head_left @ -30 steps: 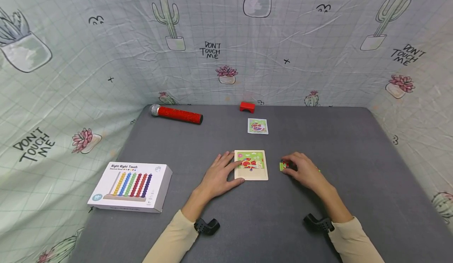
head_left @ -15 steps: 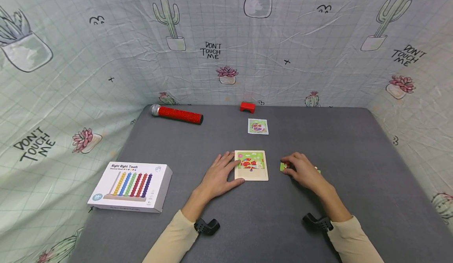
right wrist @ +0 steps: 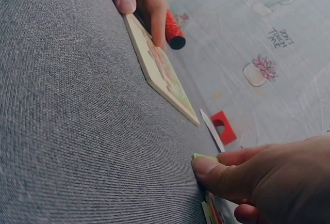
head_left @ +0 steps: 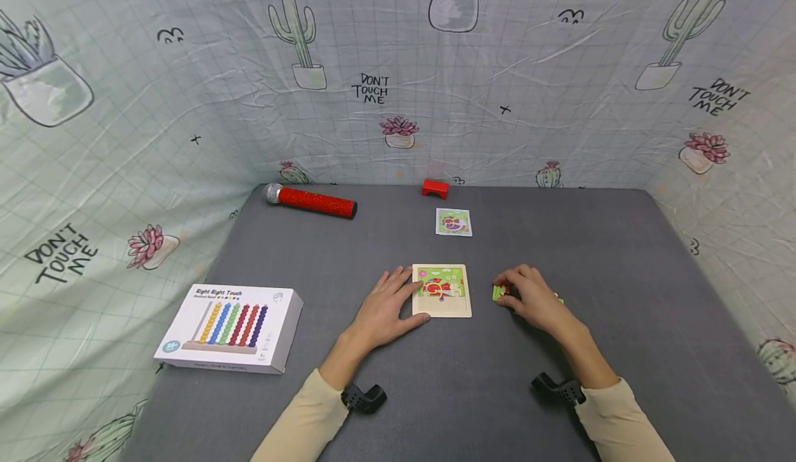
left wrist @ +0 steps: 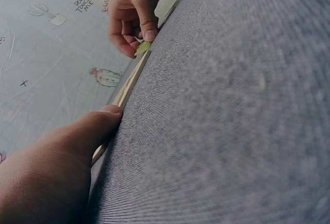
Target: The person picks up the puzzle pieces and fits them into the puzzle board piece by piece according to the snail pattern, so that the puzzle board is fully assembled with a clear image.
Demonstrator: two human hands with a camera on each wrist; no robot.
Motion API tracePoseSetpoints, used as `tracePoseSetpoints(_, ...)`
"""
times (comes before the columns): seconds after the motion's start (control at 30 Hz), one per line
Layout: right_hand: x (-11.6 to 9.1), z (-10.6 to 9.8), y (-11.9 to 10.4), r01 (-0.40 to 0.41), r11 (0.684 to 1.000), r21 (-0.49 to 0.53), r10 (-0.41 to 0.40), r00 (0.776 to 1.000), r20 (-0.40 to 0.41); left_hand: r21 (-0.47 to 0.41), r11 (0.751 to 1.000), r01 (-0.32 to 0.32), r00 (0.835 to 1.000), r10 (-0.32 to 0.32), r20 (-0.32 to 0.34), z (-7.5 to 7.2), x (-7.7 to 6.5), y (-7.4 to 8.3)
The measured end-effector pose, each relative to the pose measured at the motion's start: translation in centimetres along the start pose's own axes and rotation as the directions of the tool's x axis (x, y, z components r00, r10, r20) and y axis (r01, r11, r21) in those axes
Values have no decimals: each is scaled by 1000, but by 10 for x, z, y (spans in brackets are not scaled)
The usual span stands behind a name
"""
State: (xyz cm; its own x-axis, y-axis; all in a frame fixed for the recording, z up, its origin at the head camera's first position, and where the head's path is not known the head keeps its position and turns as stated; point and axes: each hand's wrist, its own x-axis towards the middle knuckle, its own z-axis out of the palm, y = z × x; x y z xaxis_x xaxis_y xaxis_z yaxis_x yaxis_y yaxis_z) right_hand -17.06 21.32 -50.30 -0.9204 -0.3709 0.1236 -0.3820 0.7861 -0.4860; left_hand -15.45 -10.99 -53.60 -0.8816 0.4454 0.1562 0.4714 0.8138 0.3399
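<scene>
A square wooden puzzle board [head_left: 442,308] lies flat in the middle of the table, its upper part filled with a green and red picture and its lower strip bare wood. My left hand [head_left: 387,310] rests at its left side with fingers spread. The index finger lies on the picture and the thumb touches the lower left corner. To the right of the board, my right hand [head_left: 533,297] pinches a small green and red puzzle piece [head_left: 499,292] between thumb and fingers. More flat pieces [right wrist: 210,211] lie under that hand, mostly hidden by it.
Behind the board lies a picture card [head_left: 453,222], with a red arch block [head_left: 434,188] beyond it. A red microphone [head_left: 316,201] lies at the back left. A white bead-toy box [head_left: 230,327] sits on the left. Patterned cloth [head_left: 398,54] hangs behind the table.
</scene>
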Motion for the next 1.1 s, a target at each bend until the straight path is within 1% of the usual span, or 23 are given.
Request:
tracePoseSetpoints(0.2, 2, 0, 1, -10, 1000, -16, 10, 1000, -2, 10, 1000, 1, 1000, -1, -1, 0, 0, 0)
tracePoseSetpoints(0.43, 2, 2, 1, 39, 999, -3, -40, 999, -11, 12, 1000, 4, 1000, -4, -3, 2, -1, 0)
tracePoseSetpoints(0.53, 3, 1, -1, 47, 999, 19, -47, 999, -23, 7, 1000, 4, 1000, -4, -3, 2, -1, 0)
tracePoseSetpoints(0.7, 6, -1, -6, 31, 998, 54, -29, 999, -34, 8, 1000, 3, 1000, -3, -2, 1, 0, 0)
tracePoseSetpoints(0.93, 13, 2, -16, 4, 995, 104, 2, 999, -52, 8, 1000, -1, 1000, 1, -8, 1, 0, -1)
tracePoseSetpoints(1.03, 16, 4, -20, 2, 993, 119, 5, 998, -60, 5, 1000, 0, 1000, 0, -12, 1, -1, 0)
tracePoseSetpoints(1.1, 19, 5, -22, 14, 993, 121, -7, 998, -63, 5, 1000, 1, 1000, -1, -12, 1, -1, -1)
